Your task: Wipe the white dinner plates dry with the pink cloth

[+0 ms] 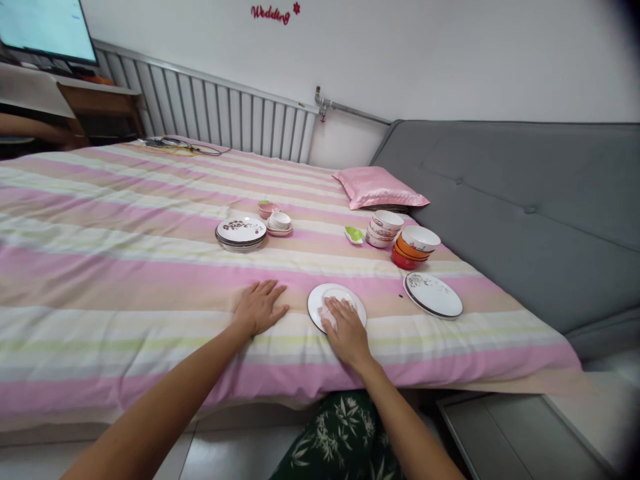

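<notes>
My left hand (259, 307) lies flat on the striped bedspread, fingers spread, with nothing in it. To its right is a white plate with a dark rim (315, 308). On that plate sits a smaller pale pinkish round piece (347, 293), whose kind I cannot make out. My right hand (349, 335) rests over both, its fingers stretched out on the pale piece and partly hiding it. Further right lie white plates with a floral print (437, 295). Beyond my left hand stands a stack of patterned plates (242, 232).
Small white bowls (279, 221) and a pink bowl (268, 210) stand behind the plate stack. At right are a green leaf-shaped dish (354, 235), white patterned bowls (384, 228) and orange-red bowls (411, 252). A pink pillow (377, 187) lies near the grey headboard (525, 180).
</notes>
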